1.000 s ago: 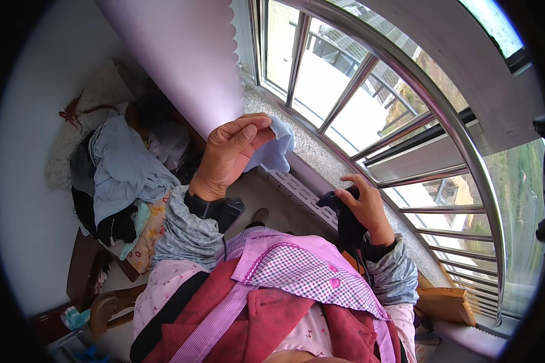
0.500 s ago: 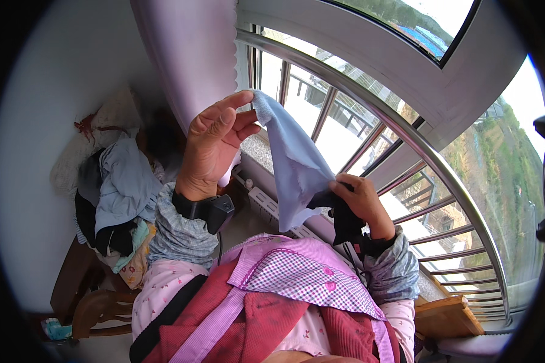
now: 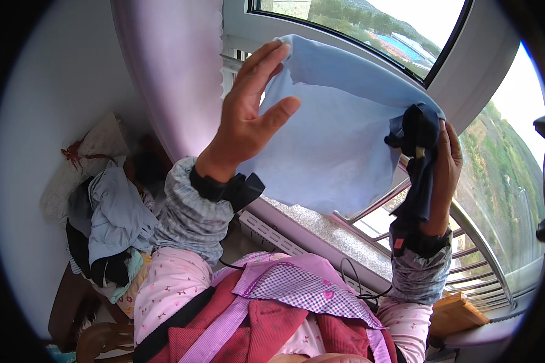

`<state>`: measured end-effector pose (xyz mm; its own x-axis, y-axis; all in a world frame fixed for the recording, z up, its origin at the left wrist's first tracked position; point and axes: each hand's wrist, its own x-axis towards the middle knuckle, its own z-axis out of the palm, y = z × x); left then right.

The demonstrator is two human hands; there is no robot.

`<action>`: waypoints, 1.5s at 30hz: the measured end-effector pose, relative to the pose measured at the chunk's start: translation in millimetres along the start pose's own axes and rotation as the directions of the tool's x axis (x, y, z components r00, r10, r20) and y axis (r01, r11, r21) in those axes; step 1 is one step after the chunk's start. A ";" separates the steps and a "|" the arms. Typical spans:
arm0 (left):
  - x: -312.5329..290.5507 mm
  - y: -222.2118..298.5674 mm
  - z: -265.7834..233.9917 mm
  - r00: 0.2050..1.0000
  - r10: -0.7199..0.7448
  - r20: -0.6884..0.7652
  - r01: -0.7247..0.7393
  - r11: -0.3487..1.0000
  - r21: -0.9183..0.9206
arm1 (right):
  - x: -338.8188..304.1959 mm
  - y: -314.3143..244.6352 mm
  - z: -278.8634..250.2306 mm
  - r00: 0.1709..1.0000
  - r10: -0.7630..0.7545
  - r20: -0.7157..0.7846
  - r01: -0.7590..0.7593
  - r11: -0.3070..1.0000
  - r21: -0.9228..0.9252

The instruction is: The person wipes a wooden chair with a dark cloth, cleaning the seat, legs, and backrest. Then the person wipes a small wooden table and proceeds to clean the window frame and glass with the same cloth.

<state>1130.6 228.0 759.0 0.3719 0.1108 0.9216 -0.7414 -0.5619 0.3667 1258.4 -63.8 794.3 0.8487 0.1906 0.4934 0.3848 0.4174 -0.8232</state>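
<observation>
A thin light blue cloth (image 3: 330,133) is spread between my hands in front of the window rail. Its upper left corner is held at the fingertips of my left hand (image 3: 251,112), whose thumb stands away from the other fingers. My right hand (image 3: 447,175) grips the upper right end, fingers closed. A dark navy piece of fabric (image 3: 419,160), bunched up, hangs at that same hand, in front of the light cloth. Whether the two fabrics are joined I cannot tell.
Clothes (image 3: 115,209) lie heaped on the left near a brown wooden chair (image 3: 106,339). A lilac curtain (image 3: 169,72) hangs beside the window frame (image 3: 484,66). Metal railing (image 3: 478,236) curves along the right. Below the sill is a white radiator (image 3: 272,233); a wooden board (image 3: 457,314) sits lower right.
Both hands have risen and moved farther apart, the right one outward to the right. The light blue cloth, folded and drooping before, is now opened wide; the dark fabric went up with my right hand.
</observation>
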 end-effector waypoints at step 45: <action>43.1 -119.8 39.5 0.768 -0.411 0.491 -0.085 0.695 0.714 | 27.7 -77.7 -218.8 0.722 -0.689 -0.070 0.098 0.202 -0.974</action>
<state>1257.5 267.7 749.8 0.8645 -0.0867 0.4950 -0.1484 -0.9851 0.0865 1331.4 -285.3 810.4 0.3731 -0.2123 0.9032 0.5146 -0.7626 -0.3919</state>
